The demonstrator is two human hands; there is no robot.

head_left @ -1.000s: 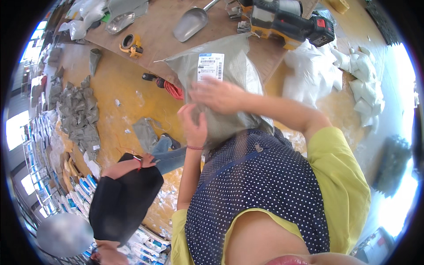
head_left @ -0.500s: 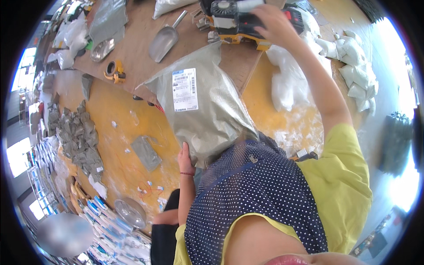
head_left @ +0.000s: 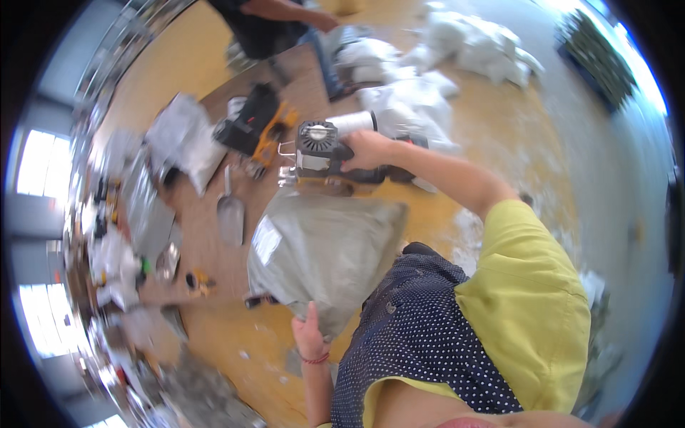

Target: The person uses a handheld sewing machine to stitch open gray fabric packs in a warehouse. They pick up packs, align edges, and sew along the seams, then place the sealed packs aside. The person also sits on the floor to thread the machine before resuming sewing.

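Observation:
My right hand point(head_left: 367, 150) is wrapped round the handle of a black portable bag-sewing machine point(head_left: 314, 158) that carries a white thread cone point(head_left: 354, 123). The machine is at the upper edge of a full grey plastic bag point(head_left: 328, 242); whether the edge is inside its sewing foot cannot be made out. A white label point(head_left: 267, 241) shows on the bag's left side. My left hand point(head_left: 308, 335) grips the bag's near, lower end, thumb up along its side. The bag leans in front of my dotted apron point(head_left: 421, 335).
On the brown table point(head_left: 196, 246) lie a metal scoop point(head_left: 230, 214), a tape dispenser point(head_left: 200, 280) and a second black and yellow machine point(head_left: 255, 125). Stuffed white sacks point(head_left: 410, 107) stand beyond. A co-worker point(head_left: 275, 28) is at the table's far end.
My right hand has closed on the sewing machine's handle, and the machine now sits at the bag's upper edge. My view has swung, bringing the co-worker into sight.

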